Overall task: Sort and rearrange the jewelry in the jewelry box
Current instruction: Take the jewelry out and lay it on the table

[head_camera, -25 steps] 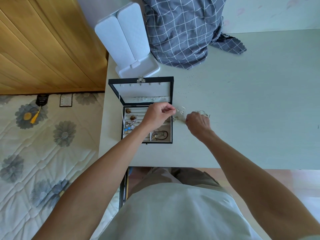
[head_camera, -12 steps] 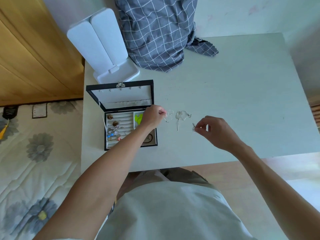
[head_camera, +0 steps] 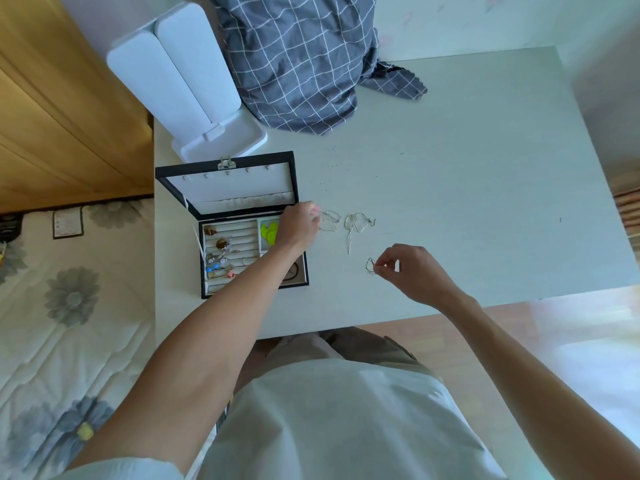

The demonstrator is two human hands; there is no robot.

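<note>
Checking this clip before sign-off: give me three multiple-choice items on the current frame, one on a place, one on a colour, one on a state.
1. Where does the jewelry box stand?
A. near the table's left edge
B. on the bed
C. on the checked cloth

2. What colour is the piece in the box's upper right compartment?
A. red
B. neon yellow-green
C. black

3. What is the right hand doing?
A. lying flat on the table
B. pinching a small silver piece
C. closing the lid

Answers: 1 A, the box sits by the table edge next to the bed; 2 B, the bright piece shows there; 3 B, fingertips hold the silver piece.
</note>
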